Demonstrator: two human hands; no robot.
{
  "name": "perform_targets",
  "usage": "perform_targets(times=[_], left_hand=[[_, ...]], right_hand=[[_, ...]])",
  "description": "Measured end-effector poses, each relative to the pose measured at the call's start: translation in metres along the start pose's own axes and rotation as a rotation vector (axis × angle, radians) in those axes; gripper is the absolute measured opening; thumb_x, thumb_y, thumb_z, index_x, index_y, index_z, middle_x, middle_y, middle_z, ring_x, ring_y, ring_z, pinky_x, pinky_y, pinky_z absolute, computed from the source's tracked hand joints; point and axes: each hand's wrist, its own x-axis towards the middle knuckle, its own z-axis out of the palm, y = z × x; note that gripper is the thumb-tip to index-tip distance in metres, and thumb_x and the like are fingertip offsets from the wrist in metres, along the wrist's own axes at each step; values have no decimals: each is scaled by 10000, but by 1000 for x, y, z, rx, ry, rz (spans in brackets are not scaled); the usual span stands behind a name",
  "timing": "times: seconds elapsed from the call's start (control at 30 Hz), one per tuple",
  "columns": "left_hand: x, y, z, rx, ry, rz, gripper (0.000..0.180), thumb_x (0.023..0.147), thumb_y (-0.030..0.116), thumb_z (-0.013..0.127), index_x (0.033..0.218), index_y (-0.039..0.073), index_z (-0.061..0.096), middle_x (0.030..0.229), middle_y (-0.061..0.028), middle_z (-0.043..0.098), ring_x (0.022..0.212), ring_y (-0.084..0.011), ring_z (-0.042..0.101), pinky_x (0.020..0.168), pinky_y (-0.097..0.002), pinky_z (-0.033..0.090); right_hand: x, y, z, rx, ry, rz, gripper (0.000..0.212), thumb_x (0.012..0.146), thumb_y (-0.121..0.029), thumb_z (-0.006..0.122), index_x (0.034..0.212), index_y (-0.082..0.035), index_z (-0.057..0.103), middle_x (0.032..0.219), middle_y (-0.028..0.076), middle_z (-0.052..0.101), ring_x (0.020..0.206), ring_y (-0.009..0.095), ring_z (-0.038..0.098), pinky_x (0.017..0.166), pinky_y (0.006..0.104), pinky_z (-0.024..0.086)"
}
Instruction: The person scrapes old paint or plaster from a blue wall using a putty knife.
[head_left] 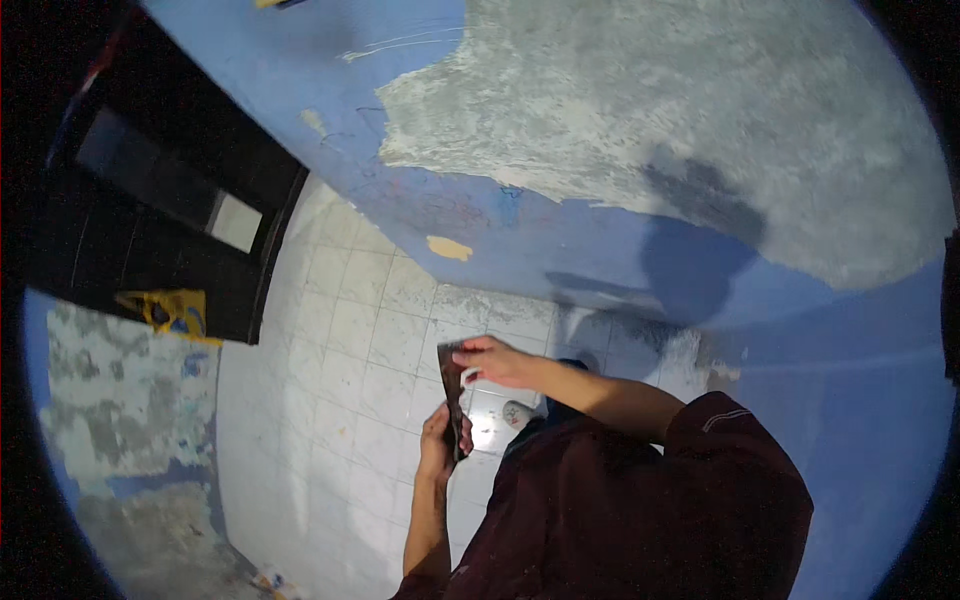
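Note:
My left hand (437, 440) is closed round the lower, narrow end of a dark scraper (451, 376). The tool stands nearly upright in front of me, its wider blade end at the top. Against that blade rest the fingers of my right hand (503, 363), bent and pressed together. A small white curved piece (469, 376) shows under the right fingers; I cannot make out what it is. The blade's face is partly hidden by the right hand.
Ahead rises a blue wall (590, 250) with a large bare grey patch (640, 110). White floor tiles (340, 320) run below, with pale debris along the wall's foot. At the left are a dark door (130, 220), a yellow bag (180, 313) and a patchy wall (130, 400).

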Motion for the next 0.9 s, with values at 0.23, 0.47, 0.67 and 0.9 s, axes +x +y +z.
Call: perform_targets(times=[0.23,0.47,0.67,0.9], left_hand=[[77,83,38,-109,-373,-228,504,972,192,410,1459,196,282,723,-59,457,469,-108,377,395,-218,323],[169,109,101,467,-331,-127,418,993,137,396,1410,143,394,635,-2,452,409,-58,322,353,-203,265],[228,132,136,865,-468,86,392,992,165,437,1372,69,444,671,26,511,464,-22,349,404,-190,294],[273,116,120,1082,-560,294,465,975,251,489,1350,-19,438,924,-46,621,718,-69,499,663,-230,418]], right_hand=[[-7,-53,-50,130,161,-443,228,913,-216,605,1094,-79,584,1001,15,614,939,136,571,769,346,468],[-6,-75,-71,-388,913,-752,415,913,-265,584,1228,-25,463,1158,115,521,1027,255,529,877,397,433],[22,-106,-49,-1212,1454,-956,672,843,-244,611,1355,75,315,1338,297,334,1203,468,383,1010,496,340],[73,-116,-81,-1085,1664,-1056,628,857,-140,590,1360,95,297,1299,267,398,1163,415,442,973,467,391]])
